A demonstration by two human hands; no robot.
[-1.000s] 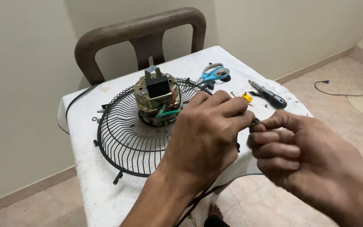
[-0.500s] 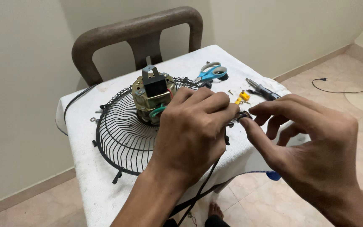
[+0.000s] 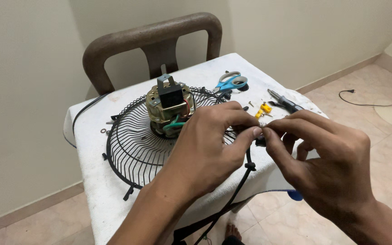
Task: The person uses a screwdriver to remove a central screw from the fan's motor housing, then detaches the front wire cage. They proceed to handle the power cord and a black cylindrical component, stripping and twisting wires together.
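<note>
Two hands meet over table's front edge. Left hand (image 3: 205, 147) has fingers curled, thumb and forefinger pinched shut on the end of a black cord (image 3: 246, 174). Right hand (image 3: 327, 165) pinches the same end from the other side, fingertips (image 3: 268, 132) touching left's; remaining fingers loosely bent. Cord is thin, black, with a knot or clip below the hands, hanging off the edge toward the floor. Behind: wire fan guard (image 3: 132, 145) flat on the white cloth-covered table (image 3: 96, 199), brass-coloured motor (image 3: 169, 109) at its centre. Blue scissors (image 3: 230, 82), screwdriver (image 3: 286, 102), small yellow part (image 3: 264, 109) nearby. Brown chair (image 3: 153, 38), beige wall, tiled floor.
</note>
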